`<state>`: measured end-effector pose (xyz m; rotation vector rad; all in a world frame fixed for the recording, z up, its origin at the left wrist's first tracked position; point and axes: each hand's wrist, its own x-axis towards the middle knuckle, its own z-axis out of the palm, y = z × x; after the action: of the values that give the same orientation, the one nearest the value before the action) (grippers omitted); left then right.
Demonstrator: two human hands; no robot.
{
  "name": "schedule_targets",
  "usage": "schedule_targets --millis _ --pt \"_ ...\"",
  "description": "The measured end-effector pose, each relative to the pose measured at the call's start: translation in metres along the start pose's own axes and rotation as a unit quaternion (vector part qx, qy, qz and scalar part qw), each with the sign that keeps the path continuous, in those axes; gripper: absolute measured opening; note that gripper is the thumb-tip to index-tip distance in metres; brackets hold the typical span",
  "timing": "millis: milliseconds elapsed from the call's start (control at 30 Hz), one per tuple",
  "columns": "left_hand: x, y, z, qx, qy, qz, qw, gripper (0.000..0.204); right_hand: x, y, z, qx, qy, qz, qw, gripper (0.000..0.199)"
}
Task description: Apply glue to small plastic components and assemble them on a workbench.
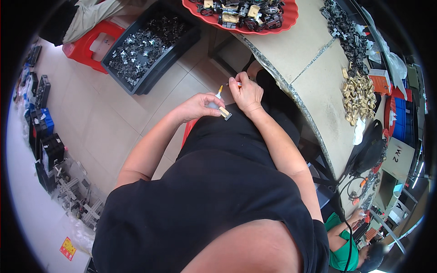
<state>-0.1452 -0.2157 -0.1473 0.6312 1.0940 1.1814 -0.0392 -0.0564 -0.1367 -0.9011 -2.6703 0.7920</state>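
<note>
Well, near the right hand a tabletop curves above tiled floor

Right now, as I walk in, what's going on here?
A person is working by hand beside a table. The left hand holds a small tan-and-metal part and seemingly a yellow-tipped bottle. The right hand pinches a small item, too tiny to identify. A red tray of parts and a pile of tan pieces sit on the table.

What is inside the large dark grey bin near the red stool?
The dark grey bin holds many small black and silvery parts; whatever lies beneath the top layer is covered.
</note>
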Motion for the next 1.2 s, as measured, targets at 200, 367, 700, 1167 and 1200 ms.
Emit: schedule_targets --millis 200,367,700,1167,1200 --pt "-0.0003 -0.0017 0.0008 -0.029 0.002 -0.016 0.999 0.023 -0.0008 0.0003 0.0005 0.008 0.015 -0.002 1.0 0.03" --pt "0.0008 -0.0032 0.0018 -0.037 0.001 -0.022 0.999 0.023 -0.0011 0.002 0.0015 0.005 0.009 0.006 1.0 0.03" --pt "0.0001 -0.0014 0.0033 -0.053 -0.007 -0.019 0.998 0.024 -0.0021 0.0017 0.0038 0.003 0.005 0.01 1.0 0.029" --pt "0.002 -0.0048 0.0016 -0.067 -0.013 -0.023 0.997 0.026 -0.0022 0.002 0.0038 0.0 -0.01 0.024 1.0 0.03" --pt "0.0018 -0.0044 0.0018 -0.067 -0.013 -0.024 0.997 0.026 -0.0022 0.002 0.004 0.0 -0.01 0.025 1.0 0.03"
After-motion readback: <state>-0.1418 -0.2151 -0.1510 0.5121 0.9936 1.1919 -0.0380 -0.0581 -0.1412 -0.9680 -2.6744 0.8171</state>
